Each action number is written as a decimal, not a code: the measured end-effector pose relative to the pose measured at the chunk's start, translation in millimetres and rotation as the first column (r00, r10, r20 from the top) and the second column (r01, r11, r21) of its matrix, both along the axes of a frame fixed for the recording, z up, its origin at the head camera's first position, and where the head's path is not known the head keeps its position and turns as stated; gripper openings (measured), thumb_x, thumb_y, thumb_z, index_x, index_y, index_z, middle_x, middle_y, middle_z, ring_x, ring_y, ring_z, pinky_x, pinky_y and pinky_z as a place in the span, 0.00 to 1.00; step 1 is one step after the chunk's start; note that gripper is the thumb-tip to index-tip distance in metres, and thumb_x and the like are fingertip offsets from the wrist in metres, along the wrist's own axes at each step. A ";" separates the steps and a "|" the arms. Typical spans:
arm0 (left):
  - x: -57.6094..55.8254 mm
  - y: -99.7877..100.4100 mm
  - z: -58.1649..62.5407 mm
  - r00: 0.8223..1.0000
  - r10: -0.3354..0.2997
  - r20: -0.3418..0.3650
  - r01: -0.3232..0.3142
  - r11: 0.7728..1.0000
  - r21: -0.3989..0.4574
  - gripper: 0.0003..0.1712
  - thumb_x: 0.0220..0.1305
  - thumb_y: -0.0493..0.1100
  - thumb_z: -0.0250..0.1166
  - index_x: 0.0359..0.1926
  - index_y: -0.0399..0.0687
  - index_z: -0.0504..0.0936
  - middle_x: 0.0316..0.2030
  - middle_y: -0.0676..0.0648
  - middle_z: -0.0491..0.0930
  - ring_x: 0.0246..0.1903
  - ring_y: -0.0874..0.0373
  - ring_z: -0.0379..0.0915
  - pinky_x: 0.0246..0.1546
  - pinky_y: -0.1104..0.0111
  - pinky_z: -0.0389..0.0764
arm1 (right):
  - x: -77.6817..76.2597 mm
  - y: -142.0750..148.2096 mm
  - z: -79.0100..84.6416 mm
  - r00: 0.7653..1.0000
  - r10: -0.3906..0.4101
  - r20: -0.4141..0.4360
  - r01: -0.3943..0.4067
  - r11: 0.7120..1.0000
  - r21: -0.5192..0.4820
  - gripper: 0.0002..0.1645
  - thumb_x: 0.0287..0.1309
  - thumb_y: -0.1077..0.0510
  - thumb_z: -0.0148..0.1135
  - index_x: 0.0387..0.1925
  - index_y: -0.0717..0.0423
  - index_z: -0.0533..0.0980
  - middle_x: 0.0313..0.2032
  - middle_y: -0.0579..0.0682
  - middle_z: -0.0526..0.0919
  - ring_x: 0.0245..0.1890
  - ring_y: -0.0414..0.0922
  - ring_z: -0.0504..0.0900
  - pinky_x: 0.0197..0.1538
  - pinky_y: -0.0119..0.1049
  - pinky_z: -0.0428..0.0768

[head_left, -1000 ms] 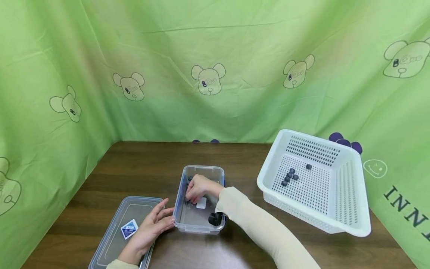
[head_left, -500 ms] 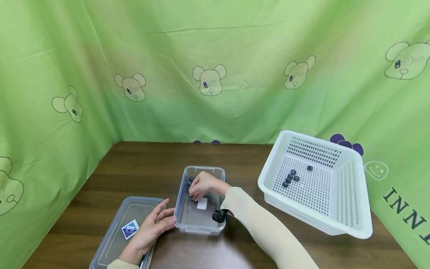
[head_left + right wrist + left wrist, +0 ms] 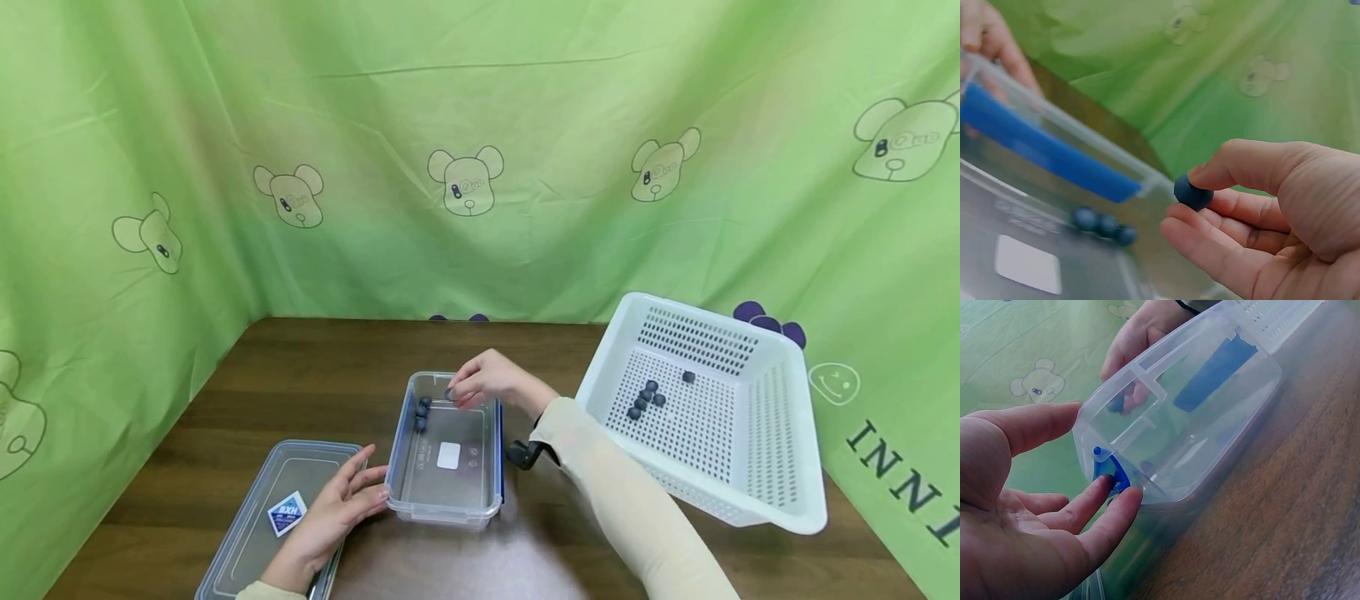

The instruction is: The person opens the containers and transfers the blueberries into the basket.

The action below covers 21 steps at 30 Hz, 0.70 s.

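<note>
Between thumb and fingers my right hand [image 3: 491, 381] pinches a blueberry [image 3: 1192, 194], held over the far right part of a clear plastic food container [image 3: 444, 510]. Three more blueberries [image 3: 1105, 225] lie in a row on its floor, along the left wall. My left hand [image 3: 333, 512] is at the container's left side, fingers loosely extended. In the left wrist view its fingertips touch the blue clip [image 3: 1110, 472] and its thumb reaches the rim. A white label [image 3: 448, 455] shows on the container floor.
A white perforated basket [image 3: 780, 417] stands at the right with several blueberries [image 3: 642, 402] on its bottom. The container's clear lid [image 3: 300, 460], with a blue-and-white sticker [image 3: 287, 512], lies at the left under my left forearm. A green curtain surrounds the wooden table [image 3: 360, 358].
My right hand has lifted from the container's left wall and moved right and away with a blueberry, uncovering the row of three. The left hand has stayed in place.
</note>
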State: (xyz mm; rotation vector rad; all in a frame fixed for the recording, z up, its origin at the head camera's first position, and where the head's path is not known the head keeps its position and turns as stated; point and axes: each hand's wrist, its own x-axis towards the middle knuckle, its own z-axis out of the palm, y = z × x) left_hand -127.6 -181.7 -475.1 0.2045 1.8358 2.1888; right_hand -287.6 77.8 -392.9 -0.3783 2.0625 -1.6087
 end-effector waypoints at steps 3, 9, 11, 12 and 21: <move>0.3 -0.1 0.5 1.000 -0.002 0.000 0.002 1.000 -0.001 0.48 0.69 0.32 0.59 0.76 0.30 0.37 0.65 0.22 0.59 0.49 0.60 0.76 0.52 0.68 0.78 | -6.0 14.9 10.3 1.000 -0.017 -0.018 0.016 1.000 -0.019 0.11 0.53 0.75 0.65 0.40 0.79 0.79 0.27 0.58 0.86 0.28 0.49 0.87 0.45 0.49 0.84; -0.3 0.1 0.2 1.000 -0.004 -0.003 0.004 1.000 0.004 0.48 0.69 0.32 0.59 0.76 0.30 0.36 0.65 0.23 0.59 0.49 0.60 0.76 0.53 0.69 0.77 | -16.0 50.4 35.8 0.997 -0.064 -0.036 0.062 0.997 -0.045 0.14 0.57 0.74 0.63 0.44 0.80 0.77 0.30 0.59 0.86 0.33 0.52 0.88 0.46 0.46 0.84; -0.6 -0.3 0.2 1.000 -0.001 -0.004 0.001 1.000 0.004 0.48 0.69 0.32 0.59 0.76 0.31 0.36 0.65 0.23 0.59 0.49 0.60 0.76 0.53 0.69 0.77 | -17.9 63.2 43.2 0.997 -0.072 -0.037 0.069 0.995 -0.073 0.15 0.58 0.74 0.62 0.47 0.82 0.75 0.31 0.58 0.86 0.33 0.52 0.87 0.47 0.46 0.84; -0.8 -0.6 0.1 1.000 0.000 -0.006 0.000 1.000 0.004 0.48 0.69 0.32 0.59 0.76 0.31 0.37 0.65 0.23 0.59 0.49 0.60 0.76 0.53 0.68 0.77 | -18.8 69.8 46.1 0.996 -0.077 -0.040 0.074 0.993 -0.087 0.16 0.59 0.74 0.61 0.47 0.82 0.74 0.31 0.58 0.86 0.33 0.52 0.87 0.47 0.45 0.84; -1.5 -0.8 -3.1 1.000 0.002 0.001 -0.002 1.000 0.002 0.48 0.69 0.32 0.60 0.76 0.30 0.37 0.65 0.23 0.59 0.49 0.59 0.76 0.53 0.68 0.78 | -26.7 134.4 47.7 0.986 -0.164 -0.014 0.156 0.959 -0.238 0.12 0.62 0.76 0.55 0.32 0.62 0.82 0.30 0.53 0.86 0.33 0.46 0.87 0.45 0.38 0.84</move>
